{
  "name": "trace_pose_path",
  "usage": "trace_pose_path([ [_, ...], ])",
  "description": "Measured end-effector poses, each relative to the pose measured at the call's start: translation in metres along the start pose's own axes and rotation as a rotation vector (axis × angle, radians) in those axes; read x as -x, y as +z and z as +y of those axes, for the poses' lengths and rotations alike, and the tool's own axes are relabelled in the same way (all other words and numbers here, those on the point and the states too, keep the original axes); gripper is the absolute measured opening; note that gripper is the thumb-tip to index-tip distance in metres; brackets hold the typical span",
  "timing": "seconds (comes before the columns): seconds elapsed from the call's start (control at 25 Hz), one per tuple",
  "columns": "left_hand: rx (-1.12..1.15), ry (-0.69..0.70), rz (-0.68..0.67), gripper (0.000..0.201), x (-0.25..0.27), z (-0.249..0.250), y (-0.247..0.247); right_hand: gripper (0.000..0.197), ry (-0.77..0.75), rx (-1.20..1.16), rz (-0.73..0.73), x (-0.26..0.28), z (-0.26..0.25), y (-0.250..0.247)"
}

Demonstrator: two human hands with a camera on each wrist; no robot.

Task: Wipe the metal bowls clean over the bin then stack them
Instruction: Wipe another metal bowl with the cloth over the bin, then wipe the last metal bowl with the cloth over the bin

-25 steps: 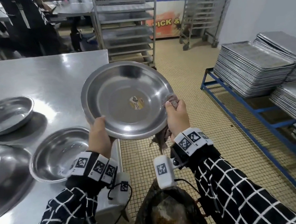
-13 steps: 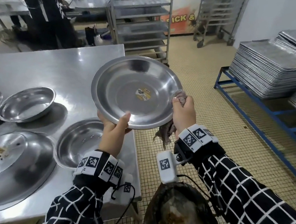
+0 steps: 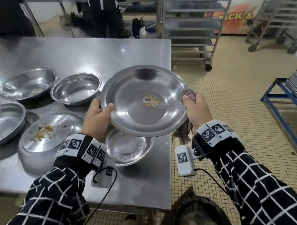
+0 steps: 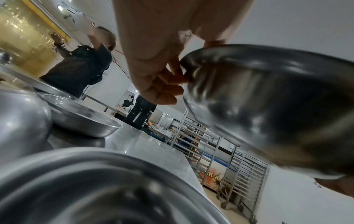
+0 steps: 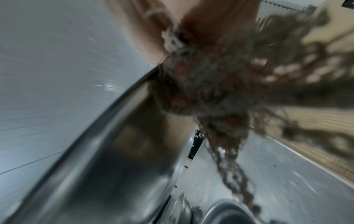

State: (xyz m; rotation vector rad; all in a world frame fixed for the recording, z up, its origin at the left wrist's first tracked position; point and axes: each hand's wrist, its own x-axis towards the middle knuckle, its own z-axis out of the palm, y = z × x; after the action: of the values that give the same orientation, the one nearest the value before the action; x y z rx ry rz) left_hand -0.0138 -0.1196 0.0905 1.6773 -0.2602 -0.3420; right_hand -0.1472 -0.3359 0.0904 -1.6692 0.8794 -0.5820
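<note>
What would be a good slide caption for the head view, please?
Both hands hold a wiped metal bowl above a smaller bowl on the steel table.

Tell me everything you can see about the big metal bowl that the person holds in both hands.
The held bowl is wide, shallow and round, of shiny steel as it looks, with a rolled rim and a small yellow sticker at its centre. Its inside looks clean. It is tilted toward the person, in the air above the table's near corner, partly over a smaller bowl. The left hand grips its left rim, thumb inside. The right hand holds the right rim together with a frayed brown rag.
</note>
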Motion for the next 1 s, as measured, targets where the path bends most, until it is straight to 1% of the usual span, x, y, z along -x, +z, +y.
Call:
trace_pose_path([
  [0.12, -0.088, -0.05, -0.096, 0.008, -0.05, 0.007, -0.016, 0.014, 0.014, 0.071, -0.006, -0.036, -0.013, 0.027],
  [0.24, -0.22, -0.135, -0.189, 0.025, -0.106, 0.006, -0.028, 0.014, 0.034, 0.189, -0.049, -0.078, -0.023, 0.056],
  [0.36, -0.3, -0.196, -0.267, 0.022, -0.151, 0.003, -0.027, 0.019, 0.066, 0.282, -0.089, -0.118, -0.021, 0.082],
  [0.48, -0.39, -0.229, -0.293, 0.026, -0.192, -0.01, -0.024, 0.028, 0.1, 0.348, -0.108, -0.157, -0.011, 0.106],
  [0.56, -0.451, -0.234, -0.277, 0.03, -0.213, -0.023, -0.021, 0.027, 0.122, 0.413, -0.127, -0.177, -0.003, 0.118],
  [0.64, -0.479, -0.272, -0.26, 0.038, -0.227, -0.038, -0.018, 0.025, 0.152, 0.47, -0.14, -0.188, 0.006, 0.124],
  [0.68, -0.49, -0.295, -0.263, 0.035, -0.232, -0.043, -0.016, 0.026, 0.162, 0.501, -0.15, -0.194, 0.009, 0.128],
  [0.76, -0.587, -0.324, -0.297, 0.022, -0.241, -0.054, -0.014, 0.027, 0.179, 0.564, -0.166, -0.202, 0.014, 0.135],
  [0.8, -0.645, -0.329, -0.32, 0.022, -0.243, -0.058, -0.013, 0.026, 0.186, 0.581, -0.166, -0.204, 0.016, 0.137],
  [0.84, -0.677, -0.338, -0.333, 0.03, -0.244, -0.06, -0.012, 0.026, 0.191, 0.584, -0.161, -0.206, 0.017, 0.14],
  [0.92, -0.667, -0.349, -0.318, 0.055, -0.246, -0.067, -0.011, 0.026, 0.199, 0.584, -0.163, -0.206, 0.019, 0.143],
  [0.96, -0.667, -0.342, -0.303, 0.062, -0.247, -0.069, -0.011, 0.027, 0.203, 0.591, -0.17, -0.205, 0.019, 0.143],
  [1.0, -0.681, -0.324, -0.285, 0.063, -0.247, -0.069, -0.012, 0.027, 0.202, 0.606, -0.177, -0.203, 0.019, 0.143],
])
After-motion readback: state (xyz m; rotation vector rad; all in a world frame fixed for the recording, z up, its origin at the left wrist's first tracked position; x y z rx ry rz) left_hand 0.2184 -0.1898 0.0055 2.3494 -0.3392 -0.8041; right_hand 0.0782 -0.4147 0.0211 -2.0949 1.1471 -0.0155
